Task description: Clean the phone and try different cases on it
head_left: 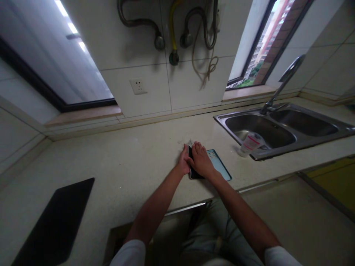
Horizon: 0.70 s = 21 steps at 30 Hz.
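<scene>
A dark-screened phone (196,175) lies on the pale countertop, mostly covered by my hands. My left hand (183,162) grips its left edge, fingers pointing away from me. Across the screen my right hand (202,159) is laid flat, its fingers stretched toward the far end and close together. Just right of the phone rests a light blue phone case (221,169) with round camera cutouts and a dark rim. A small crumpled clear piece (189,142), perhaps film, sits beyond my fingertips; its kind is unclear.
A clear plastic cup (250,144) with red print leans on its side at the edge of the double steel sink (260,157). A flat black panel (59,218) lies at the left. Hoses and a wall socket (138,87) are on the tiled wall ahead.
</scene>
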Motion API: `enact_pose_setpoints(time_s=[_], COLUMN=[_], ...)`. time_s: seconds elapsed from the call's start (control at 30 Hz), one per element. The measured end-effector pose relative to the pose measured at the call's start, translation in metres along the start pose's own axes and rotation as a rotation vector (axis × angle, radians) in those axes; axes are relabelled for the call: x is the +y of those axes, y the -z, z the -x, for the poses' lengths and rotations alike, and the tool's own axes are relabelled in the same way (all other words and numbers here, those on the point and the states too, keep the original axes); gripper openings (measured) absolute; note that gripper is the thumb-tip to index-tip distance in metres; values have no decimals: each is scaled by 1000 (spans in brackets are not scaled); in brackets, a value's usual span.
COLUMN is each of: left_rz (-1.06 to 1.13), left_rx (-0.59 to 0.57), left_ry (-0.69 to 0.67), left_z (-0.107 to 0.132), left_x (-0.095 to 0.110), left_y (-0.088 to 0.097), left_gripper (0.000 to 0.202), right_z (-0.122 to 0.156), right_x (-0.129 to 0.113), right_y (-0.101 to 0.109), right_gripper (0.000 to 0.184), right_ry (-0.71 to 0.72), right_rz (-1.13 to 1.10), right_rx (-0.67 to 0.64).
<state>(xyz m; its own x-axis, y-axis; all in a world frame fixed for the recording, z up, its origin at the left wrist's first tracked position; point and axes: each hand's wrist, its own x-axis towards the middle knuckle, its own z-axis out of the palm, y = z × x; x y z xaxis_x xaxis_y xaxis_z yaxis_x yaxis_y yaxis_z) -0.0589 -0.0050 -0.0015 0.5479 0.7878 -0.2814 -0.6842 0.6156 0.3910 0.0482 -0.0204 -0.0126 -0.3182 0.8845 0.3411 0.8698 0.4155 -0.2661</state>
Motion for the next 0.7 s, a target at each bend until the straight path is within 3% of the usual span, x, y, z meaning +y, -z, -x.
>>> enact_pose_setpoints(time_s=[0.1, 0.23, 0.47, 0.7], left_rz=[36, 85, 91, 37], left_rx=[-12, 62, 44, 69], left_ry=[43, 88, 32, 31], left_z=[-3, -5, -8, -8], left_x=[1, 1, -1, 0], left_y=[1, 2, 11, 11], left_gripper=[77, 90, 76, 74], right_z=[0, 28, 94, 114], right_x=[-8, -19, -22, -2], right_y=[0, 0, 6, 13], right_gripper=[68, 66, 72, 50], right_ry=[50, 141, 228, 186], right_rz=[42, 66, 88, 127], right_rx=[-36, -63, -1, 47])
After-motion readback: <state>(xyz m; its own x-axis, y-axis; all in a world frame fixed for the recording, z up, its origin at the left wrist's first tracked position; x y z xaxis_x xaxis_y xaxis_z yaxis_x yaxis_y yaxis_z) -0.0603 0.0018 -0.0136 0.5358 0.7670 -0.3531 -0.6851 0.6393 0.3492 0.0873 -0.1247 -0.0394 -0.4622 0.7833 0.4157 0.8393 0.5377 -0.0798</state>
